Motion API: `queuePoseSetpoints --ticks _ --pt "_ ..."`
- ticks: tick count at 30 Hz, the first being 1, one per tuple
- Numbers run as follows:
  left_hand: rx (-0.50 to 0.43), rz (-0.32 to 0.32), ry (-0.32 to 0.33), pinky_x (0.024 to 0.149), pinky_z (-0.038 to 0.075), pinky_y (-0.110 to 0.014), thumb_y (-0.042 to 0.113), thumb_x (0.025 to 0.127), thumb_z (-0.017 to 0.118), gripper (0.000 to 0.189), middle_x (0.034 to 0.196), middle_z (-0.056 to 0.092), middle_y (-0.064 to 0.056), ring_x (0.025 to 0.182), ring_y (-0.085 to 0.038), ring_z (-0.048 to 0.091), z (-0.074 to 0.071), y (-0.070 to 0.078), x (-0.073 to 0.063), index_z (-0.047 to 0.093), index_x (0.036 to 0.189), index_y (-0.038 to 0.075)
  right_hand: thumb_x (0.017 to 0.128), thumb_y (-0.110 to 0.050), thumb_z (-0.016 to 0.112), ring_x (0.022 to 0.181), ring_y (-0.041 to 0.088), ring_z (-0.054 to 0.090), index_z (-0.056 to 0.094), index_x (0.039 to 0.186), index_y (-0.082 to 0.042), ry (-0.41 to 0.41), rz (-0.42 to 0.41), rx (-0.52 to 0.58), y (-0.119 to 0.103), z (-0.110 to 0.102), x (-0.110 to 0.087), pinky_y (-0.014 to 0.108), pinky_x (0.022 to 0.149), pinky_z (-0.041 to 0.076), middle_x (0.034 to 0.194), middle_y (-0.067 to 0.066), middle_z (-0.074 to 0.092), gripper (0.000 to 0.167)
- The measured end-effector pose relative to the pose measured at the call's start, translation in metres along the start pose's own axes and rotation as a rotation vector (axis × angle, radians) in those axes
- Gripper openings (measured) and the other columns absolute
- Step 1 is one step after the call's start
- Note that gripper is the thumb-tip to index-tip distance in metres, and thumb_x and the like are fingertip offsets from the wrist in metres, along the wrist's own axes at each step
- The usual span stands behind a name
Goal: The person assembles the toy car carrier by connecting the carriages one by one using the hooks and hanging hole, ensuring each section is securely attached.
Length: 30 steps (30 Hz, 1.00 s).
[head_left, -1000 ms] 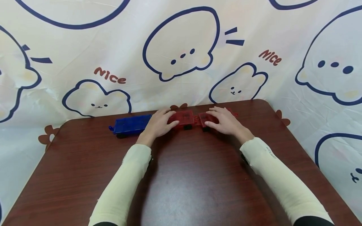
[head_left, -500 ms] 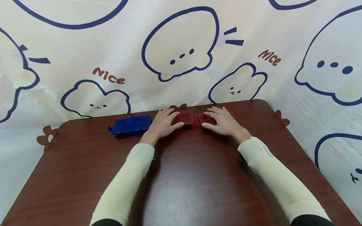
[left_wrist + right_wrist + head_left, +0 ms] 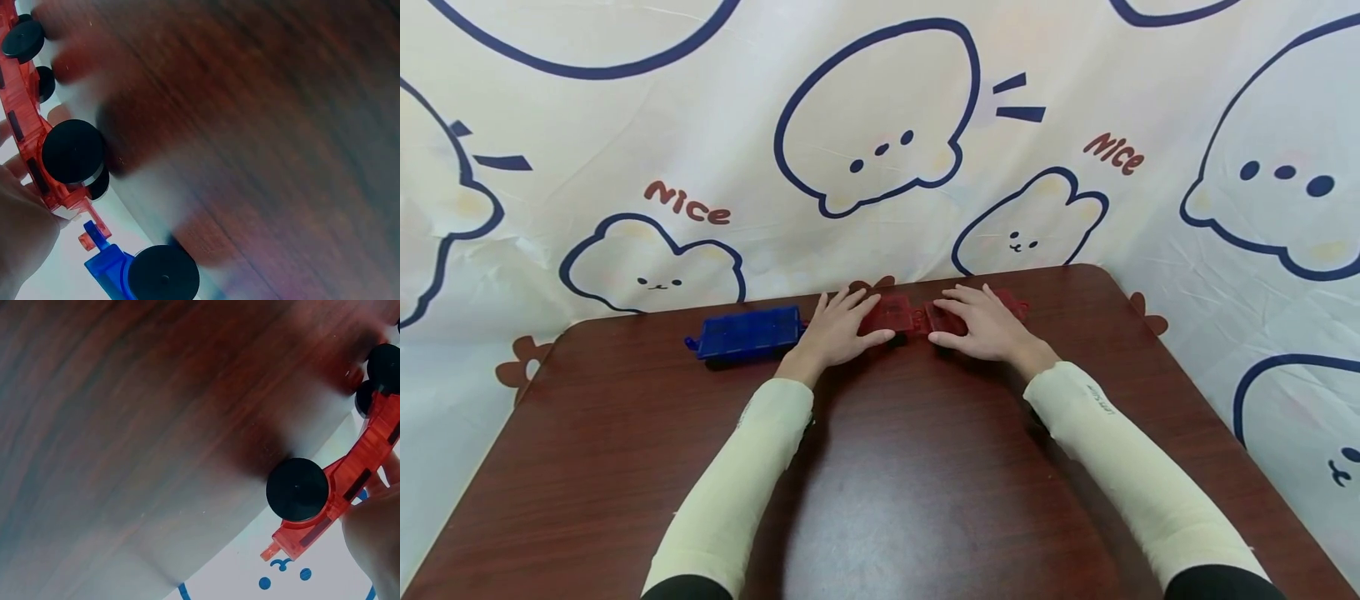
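Head view: compared with a second ago, the left hand [image 3: 835, 329] sits a little farther right along the left red toy wagon [image 3: 895, 311], uncovering more of the right end of the blue toy wagon [image 3: 749, 333]. The right hand [image 3: 988, 327] has slid slightly left over the right red toy wagon [image 3: 375, 439]. All three wagons stand in a row near the far edge, hardly moved. Both hands' fingers lie apart over the red wagons; I cannot tell whether they grip. The dark, wood-grained surface [image 3: 880, 483] has rounded far corners and a pale glare. Behind it hangs a white sheet [image 3: 850, 83] printed with navy cartoon outlines and "Nice" in brown. Cream sleeves [image 3: 737, 467] cover both forearms.
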<state>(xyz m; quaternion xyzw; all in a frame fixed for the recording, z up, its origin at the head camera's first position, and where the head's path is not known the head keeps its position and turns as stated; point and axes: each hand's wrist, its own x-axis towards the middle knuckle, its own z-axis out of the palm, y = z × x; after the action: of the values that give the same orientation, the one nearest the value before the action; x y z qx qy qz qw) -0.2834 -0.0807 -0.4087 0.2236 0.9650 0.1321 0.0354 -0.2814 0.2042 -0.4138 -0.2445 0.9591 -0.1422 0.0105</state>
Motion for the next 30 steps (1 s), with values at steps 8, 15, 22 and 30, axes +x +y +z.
queuePoseSetpoints --ticks 8,15,22,30 --pt "0.009 0.005 -0.007 0.121 0.004 -0.059 0.069 0.096 0.048 0.083 0.163 0.032 -0.011 0.153 -0.034 0.018 0.0022 -0.0019 -0.0007 0.034 0.16 0.019 0.092 -0.066 0.055 0.15 0.028 0.028 0.05 0.151 -0.014 0.0 -0.012 -0.01 -0.0006 0.0021 0.0026 0.059 0.121 0.006 0.157 0.01 0.043 0.079" --pt "0.008 -0.001 0.009 0.121 0.005 -0.059 0.069 0.096 0.049 0.083 0.161 0.036 -0.011 0.15 -0.032 0.025 0.0038 -0.003 -0.001 0.035 0.16 0.018 0.093 -0.066 0.054 0.15 0.028 0.028 0.05 0.151 -0.014 -0.01 -0.003 -0.014 -0.0001 0.0016 0.0028 0.059 0.122 0.004 0.157 0.01 0.043 0.079" --pt "-0.017 0.0 0.009 0.121 0.003 -0.059 0.067 0.097 0.051 0.082 0.16 0.036 -0.012 0.149 -0.034 0.026 0.0041 -0.0038 -0.001 0.035 0.16 0.017 0.093 -0.066 0.055 0.147 0.028 0.034 0.051 0.151 -0.016 -0.006 0.01 -0.006 0.0006 0.0014 0.004 0.06 0.121 0.004 0.155 0.01 0.046 0.077" --pt "-0.045 0.006 0.001 0.121 0.001 -0.059 0.066 0.096 0.052 0.082 0.161 0.035 -0.013 0.149 -0.034 0.025 0.0032 -0.0055 -0.0004 0.035 0.16 0.017 0.091 -0.067 0.057 0.146 0.028 0.036 0.051 0.151 -0.016 -0.012 0.006 0.014 0.0022 0.0 0.0043 0.06 0.121 0.004 0.154 0.01 0.047 0.079"
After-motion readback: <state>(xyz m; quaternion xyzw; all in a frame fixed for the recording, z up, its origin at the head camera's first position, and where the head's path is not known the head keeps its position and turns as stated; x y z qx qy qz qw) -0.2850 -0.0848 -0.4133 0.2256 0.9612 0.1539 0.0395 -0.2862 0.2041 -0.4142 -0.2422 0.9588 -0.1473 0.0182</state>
